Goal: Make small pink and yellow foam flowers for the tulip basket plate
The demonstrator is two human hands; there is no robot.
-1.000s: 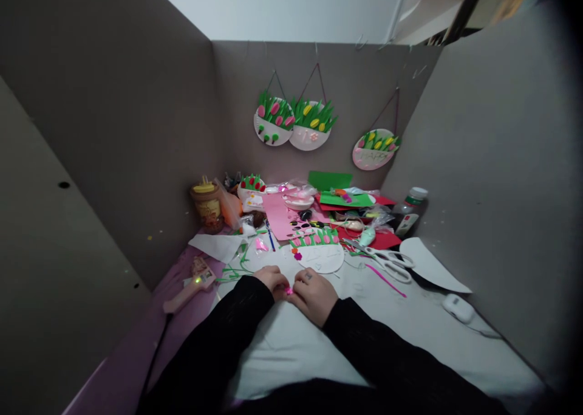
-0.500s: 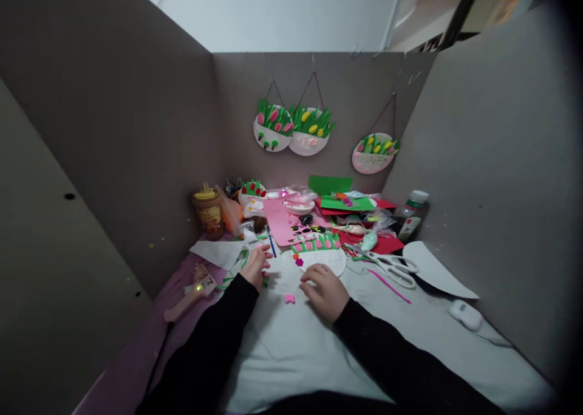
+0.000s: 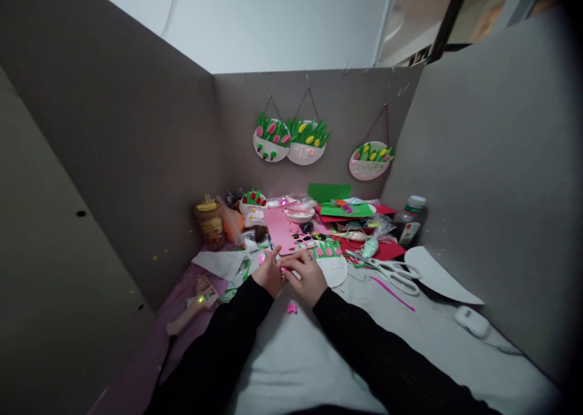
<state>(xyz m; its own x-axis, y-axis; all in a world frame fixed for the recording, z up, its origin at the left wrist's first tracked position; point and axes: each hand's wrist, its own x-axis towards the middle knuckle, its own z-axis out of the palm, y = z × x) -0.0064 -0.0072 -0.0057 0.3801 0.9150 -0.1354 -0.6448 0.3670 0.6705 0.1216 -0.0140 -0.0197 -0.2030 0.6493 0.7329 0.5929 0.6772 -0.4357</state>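
The left hand and the right hand meet fingertip to fingertip just above the bench. Their fingers are curled in narrow, and both pinch a tiny pink piece; its shape is too small to tell. A pink flower lies loose on the bench just below the hands, nearer the person and touching neither. The right hand's knuckles lie against the edge of a paper plate trimmed with green and pink tulips. Both forearms, in black sleeves, run in from the bottom edge and converge, wrists low. Scissors lie to the right, well apart.
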